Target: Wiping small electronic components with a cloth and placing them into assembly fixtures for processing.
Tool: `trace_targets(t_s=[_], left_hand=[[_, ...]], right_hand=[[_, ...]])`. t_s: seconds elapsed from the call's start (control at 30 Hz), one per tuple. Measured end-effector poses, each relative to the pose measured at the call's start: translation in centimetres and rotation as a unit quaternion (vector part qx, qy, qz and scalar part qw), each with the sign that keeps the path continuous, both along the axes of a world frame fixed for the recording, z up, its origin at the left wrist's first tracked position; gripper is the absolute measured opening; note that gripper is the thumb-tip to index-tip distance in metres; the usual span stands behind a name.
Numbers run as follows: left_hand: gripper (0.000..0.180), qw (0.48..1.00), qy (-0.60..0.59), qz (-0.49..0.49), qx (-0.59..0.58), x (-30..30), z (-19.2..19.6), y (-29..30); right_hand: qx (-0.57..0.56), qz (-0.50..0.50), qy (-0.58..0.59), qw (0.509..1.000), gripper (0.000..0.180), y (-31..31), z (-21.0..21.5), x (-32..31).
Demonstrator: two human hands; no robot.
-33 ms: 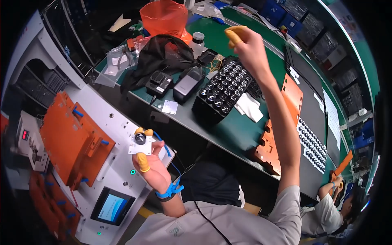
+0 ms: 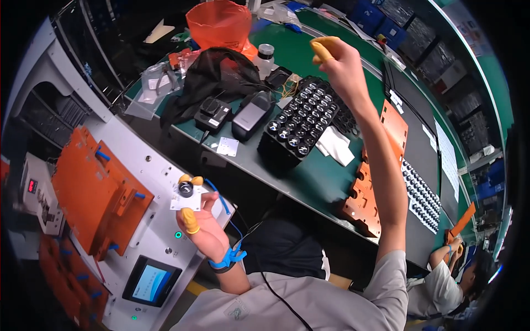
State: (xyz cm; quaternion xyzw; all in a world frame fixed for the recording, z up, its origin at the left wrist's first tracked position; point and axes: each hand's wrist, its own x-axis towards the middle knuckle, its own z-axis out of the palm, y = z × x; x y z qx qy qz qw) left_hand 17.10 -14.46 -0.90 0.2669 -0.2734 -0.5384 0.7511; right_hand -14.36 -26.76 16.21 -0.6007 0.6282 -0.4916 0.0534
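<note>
My left hand (image 2: 207, 234) is closed on the edges of a small white square plate (image 2: 191, 203), held between fingertips in yellow finger cots. A round black lens part (image 2: 186, 188) sits on top of the plate. A blue wrist strap (image 2: 229, 258) with a cord is round my left wrist. My right hand (image 2: 343, 63) is raised over the green bench, beyond a black block of lens parts (image 2: 301, 118). Its yellow-covered fingers are curled together in a pinch, and whatever may be between them cannot be made out.
On the left stands a white machine with a screen (image 2: 150, 280) and an orange fixture (image 2: 99, 190). The green bench (image 2: 326, 182) carries a grey-black device (image 2: 253, 114), a white cloth (image 2: 335, 145), an orange tray (image 2: 361, 201) and a sheet of small lenses (image 2: 420, 196). A co-worker (image 2: 441, 289) sits at the far right.
My right hand has shifted slightly to the right. The left hand keeps its hold on the white plate, and the whole view has shifted a little.
</note>
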Motion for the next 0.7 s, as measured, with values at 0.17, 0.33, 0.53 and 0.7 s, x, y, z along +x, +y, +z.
trace_targets(t_s=[0.17, 0.33, 0.53, 0.7], left_hand=[[0.057, 0.998, -0.015, 0.038, 0.048, -0.2, -1.2, -2.2], [0.056, 0.997, -0.034, 0.033, 0.063, -1.5, -1.2, -3.0], [0.056, 0.998, -0.014, -0.055, 0.024, -2.7, -1.1, -2.7], [0.06, 0.998, -0.039, -0.044, 0.028, -3.1, -0.8, -2.7]], right_hand=[[0.055, -0.183, 0.19, 0.963, 0.021, 4.4, -2.0, -6.0], [0.385, -0.115, 0.224, 0.888, 0.024, 11.8, -8.7, -8.2], [0.296, -0.055, 0.349, 0.887, 0.015, 13.9, -11.9, -6.7], [0.495, 0.025, 0.169, 0.852, 0.021, 13.0, -1.8, -7.0]])
